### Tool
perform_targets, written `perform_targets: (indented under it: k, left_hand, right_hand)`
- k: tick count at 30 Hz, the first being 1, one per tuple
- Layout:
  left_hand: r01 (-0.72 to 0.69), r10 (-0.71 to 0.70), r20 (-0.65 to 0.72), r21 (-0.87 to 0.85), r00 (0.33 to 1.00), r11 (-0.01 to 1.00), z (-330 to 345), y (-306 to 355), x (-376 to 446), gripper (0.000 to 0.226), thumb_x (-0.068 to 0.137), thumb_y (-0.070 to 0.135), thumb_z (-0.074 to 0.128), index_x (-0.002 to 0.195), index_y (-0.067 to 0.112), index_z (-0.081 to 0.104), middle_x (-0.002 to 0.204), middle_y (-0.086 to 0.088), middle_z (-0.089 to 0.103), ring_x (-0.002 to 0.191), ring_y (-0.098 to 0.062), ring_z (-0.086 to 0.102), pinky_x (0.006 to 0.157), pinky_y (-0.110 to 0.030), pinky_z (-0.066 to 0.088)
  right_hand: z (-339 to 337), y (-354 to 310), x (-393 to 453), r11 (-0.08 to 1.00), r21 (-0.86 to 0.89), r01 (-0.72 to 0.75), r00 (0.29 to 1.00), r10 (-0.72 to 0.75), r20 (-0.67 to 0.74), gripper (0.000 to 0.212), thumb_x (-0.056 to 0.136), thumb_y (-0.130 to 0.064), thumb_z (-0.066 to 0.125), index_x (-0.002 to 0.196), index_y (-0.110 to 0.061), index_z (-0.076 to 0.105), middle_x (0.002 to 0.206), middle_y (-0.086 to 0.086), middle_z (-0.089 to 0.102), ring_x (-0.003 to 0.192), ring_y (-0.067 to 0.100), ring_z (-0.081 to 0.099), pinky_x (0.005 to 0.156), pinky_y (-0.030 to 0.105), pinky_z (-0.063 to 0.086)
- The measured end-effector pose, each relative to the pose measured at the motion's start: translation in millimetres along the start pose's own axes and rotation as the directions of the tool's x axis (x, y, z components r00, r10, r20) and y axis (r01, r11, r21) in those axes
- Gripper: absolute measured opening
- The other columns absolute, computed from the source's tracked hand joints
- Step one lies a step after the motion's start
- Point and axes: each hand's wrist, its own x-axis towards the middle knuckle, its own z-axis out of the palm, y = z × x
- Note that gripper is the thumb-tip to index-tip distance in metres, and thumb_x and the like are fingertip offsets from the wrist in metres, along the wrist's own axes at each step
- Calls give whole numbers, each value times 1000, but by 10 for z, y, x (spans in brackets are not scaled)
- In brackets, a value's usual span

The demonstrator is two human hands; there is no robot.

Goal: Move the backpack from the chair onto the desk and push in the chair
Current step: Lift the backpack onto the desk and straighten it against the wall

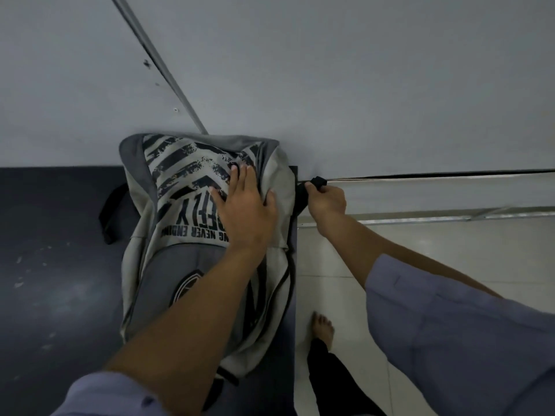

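Note:
A grey backpack [168,235] with black stripes and lettering lies flat on the dark desk [54,265], its top end against the wall. My left hand [246,205] rests palm down on the backpack's upper right part, fingers spread. My right hand [326,201] is closed on a black strap [318,182] at the backpack's right side, just past the desk's right edge. The chair is out of view.
A grey wall [330,85] rises right behind the desk, with a thin conduit [168,76] running down it diagonally. Right of the desk is pale tiled floor [345,265], where my bare foot [322,328] stands close to the desk's edge.

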Motion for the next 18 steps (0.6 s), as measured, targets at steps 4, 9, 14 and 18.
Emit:
perform_targets:
  k: [4,9,14,18]
  left_hand:
    - [26,-34,-59,-136,998,990,-26,-34,-38,55,99,27,57,149,6,45,151,-13,52,147,-25,40,123,-60,15]
    - [26,-58,-78,-362,995,932,-132,-192,-73,44,100,33,50,138,11,55,122,-9,71,113,-30,65,115,-57,35]
    - [-73,-14,-188,-451,982,890,-446,-222,-99,38,102,21,55,138,9,56,115,-4,71,100,-20,66,94,-38,53]
    - [-103,61,-113,-425,992,899,-450,-302,-104,49,103,36,51,146,13,48,136,-7,64,123,-26,61,105,-51,48]
  right_hand:
    - [68,20,96,995,77,-57,997,61,-55,31,72,-31,83,97,-15,76,96,7,75,87,28,73,83,46,61]
    - [63,-239,-5,998,-15,63,993,-64,-99,49,79,-26,84,124,-13,70,116,5,73,105,21,69,91,17,45]
    - [261,-483,-124,993,32,114,993,-115,23,39,82,-19,83,117,-7,73,114,7,74,104,21,69,97,27,52]
    - [351,-606,-105,997,26,68,989,-71,131,23,89,-31,70,101,-15,80,108,7,76,100,26,70,95,37,56]
